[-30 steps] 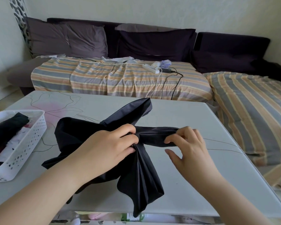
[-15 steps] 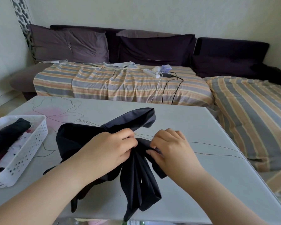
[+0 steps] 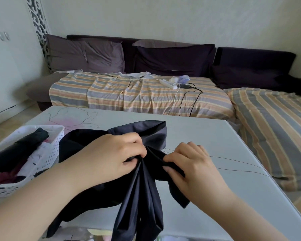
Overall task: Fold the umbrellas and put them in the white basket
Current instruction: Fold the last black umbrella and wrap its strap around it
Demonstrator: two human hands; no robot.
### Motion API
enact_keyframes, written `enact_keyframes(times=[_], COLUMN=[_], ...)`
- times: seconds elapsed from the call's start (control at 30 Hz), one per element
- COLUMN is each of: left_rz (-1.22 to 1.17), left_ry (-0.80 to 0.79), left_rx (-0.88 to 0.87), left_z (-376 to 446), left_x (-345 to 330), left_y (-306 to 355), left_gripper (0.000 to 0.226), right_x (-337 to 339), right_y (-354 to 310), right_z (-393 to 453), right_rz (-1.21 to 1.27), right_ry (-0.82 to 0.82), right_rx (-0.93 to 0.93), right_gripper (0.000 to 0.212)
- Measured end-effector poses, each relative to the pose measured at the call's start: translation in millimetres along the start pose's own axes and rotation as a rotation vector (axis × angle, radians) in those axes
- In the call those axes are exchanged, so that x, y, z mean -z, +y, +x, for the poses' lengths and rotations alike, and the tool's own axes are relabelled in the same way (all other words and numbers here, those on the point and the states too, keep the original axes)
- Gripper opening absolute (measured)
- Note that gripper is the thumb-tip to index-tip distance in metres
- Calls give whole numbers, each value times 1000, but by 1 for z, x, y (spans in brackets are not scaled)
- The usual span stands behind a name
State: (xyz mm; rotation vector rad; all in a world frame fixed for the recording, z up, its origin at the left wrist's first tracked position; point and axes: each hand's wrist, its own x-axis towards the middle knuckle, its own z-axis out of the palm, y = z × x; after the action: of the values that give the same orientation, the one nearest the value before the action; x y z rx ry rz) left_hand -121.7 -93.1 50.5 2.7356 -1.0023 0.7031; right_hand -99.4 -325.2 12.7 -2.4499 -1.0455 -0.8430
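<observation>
Your right hand [image 3: 192, 164] has slid inward; both it and your left hand [image 3: 111, 159] pinch the black umbrella [image 3: 142, 188] fabric.

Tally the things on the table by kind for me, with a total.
Black umbrellas: 2, one gripped by the left hand and right hand, one folded in the basket.
White baskets: 1, with pink and white items inside that I cannot identify.
Total: 3
</observation>
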Motion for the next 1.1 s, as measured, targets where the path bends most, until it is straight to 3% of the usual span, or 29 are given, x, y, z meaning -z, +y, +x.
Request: enact_keyframes(times=[0.1,0.23,0.33,0.47,0.57,0.63,0.73,0.8,0.9,0.97,1.0,1.1], left_rz=[51,89,93,117,119,127,118,107,97,100,104,120], left_ry=[6,-23,-13,-3,23,24,20,13,9,4,1,6], left_rx=[-12,-19,-15,-46,-72,-86,-87,-97,-93,-82,-79,-83], left_z=[-2,-2,-1,-2,-5,-5,-6,-7,-7,-8,-9,-10], left_x=[-3,-4,-5,-8,-10,-11,-10,-10,-10,-9,-8,-8], left_y=[7,15,22,23,21,21,23,25,28,28,28,26], left_gripper=[28,29,28,31,32,31,31,31,30,31,31,32], right_x=[-2,5,16,41,56,57,66,65,51,42,41,52], right_y=[0,0,-2,5,18,26,37,38,43,42,40,44], right_z=[-3,-4,-4,-9,-19,-30,-43,-47,-52,-54,-53,-53], right_rz=[-91,9,-53,-305,-283,-189,-7,74,162,174,193,275], right_ry=[-146,-565,-675,-607,-544,-375,-103,-143,-407,-474,-427,-49], right_rx=[-57,-201,-289,-247,-190,-89,-240,-324,-485,-508,-506,-521], right_gripper=[17,30,37,39,20,34,41,31,37,20,13,27])
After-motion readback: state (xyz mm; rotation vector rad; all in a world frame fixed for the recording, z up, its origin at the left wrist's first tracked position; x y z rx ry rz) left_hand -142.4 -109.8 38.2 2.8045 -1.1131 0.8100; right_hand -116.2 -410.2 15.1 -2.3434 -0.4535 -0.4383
